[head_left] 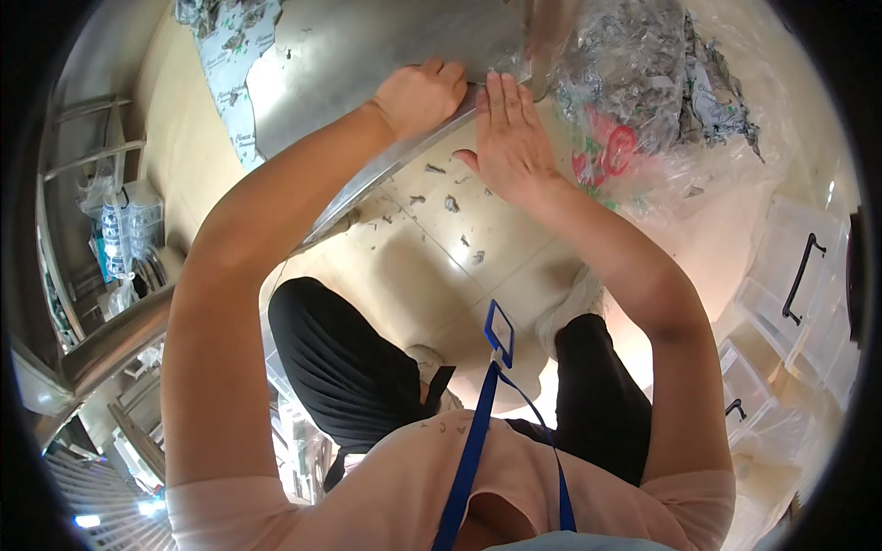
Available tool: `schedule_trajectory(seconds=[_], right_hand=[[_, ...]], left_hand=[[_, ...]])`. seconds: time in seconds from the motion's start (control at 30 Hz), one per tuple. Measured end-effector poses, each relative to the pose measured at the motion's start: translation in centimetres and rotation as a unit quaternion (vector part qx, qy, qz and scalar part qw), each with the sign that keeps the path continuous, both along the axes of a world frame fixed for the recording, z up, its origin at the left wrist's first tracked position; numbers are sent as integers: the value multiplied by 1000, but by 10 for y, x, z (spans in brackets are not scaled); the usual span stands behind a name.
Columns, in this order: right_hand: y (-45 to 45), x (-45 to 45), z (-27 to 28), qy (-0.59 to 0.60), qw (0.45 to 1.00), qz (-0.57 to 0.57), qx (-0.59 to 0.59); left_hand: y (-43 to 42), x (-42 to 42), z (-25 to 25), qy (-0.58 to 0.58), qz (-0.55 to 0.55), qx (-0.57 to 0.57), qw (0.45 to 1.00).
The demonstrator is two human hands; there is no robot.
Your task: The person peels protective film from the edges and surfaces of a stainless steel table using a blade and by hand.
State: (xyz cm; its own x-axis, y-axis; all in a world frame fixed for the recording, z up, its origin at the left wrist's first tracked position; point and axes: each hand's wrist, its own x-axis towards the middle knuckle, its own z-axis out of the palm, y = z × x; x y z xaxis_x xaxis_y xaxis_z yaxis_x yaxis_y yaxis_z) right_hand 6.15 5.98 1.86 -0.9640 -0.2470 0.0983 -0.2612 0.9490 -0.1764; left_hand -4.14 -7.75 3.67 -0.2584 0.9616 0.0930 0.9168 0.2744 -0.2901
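A broad grey metal sheet or panel (367,46) with a raised front edge lies across the top of the view. My left hand (421,96) rests at that edge with its fingers curled; what they hold, if anything, is hidden. Just to its right, my right hand (513,138) lies palm down, fingers stretched out and their tips on the panel's corner. A clear plastic bag (634,83) with grey crumpled scraps and red and green print is right of my right hand. Patterned paper (237,92) hangs over the panel's left side.
Small dark scraps (451,204) are scattered on the tiled floor (432,239) below my hands. Clear plastic drawers (790,285) with black handles stand at the right. A metal rack (96,340) with wrapped items is at the left. A blue lanyard (470,459) with a badge hangs down.
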Motion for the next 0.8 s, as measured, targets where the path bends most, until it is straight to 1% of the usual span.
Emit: schedule_trajectory(seconds=[0.1,0.2,0.3,0.4,0.6,0.67,0.77,0.8], right_hand=[[-2,-1,-2,-9,1000,2,-6],[-2,-3,0,-9,1000,1,4],[-3,1,-1,-8,1000,11,-1],[-5,0,0,-11,1000,4,-10],[-7,1,-2,1,1000,6,-14],[-6,6,-4,-2,1000,3,-19],[-1,-6,-10,99,995,-21,-9],[3,-6,-7,100,993,-23,-57]], left_hand=[[2,-6,5,-20,27,-19,999],[-5,-1,0,3,-4,-8,1000],[-2,-6,3,-2,14,-33,999],[-3,-4,4,8,-11,-2,1000],[0,-11,-1,-9,23,-15,1000],[-3,-5,-1,1,9,-5,1000],[0,-6,-2,-10,1,-4,1000],[4,-9,0,-13,0,-5,1000]])
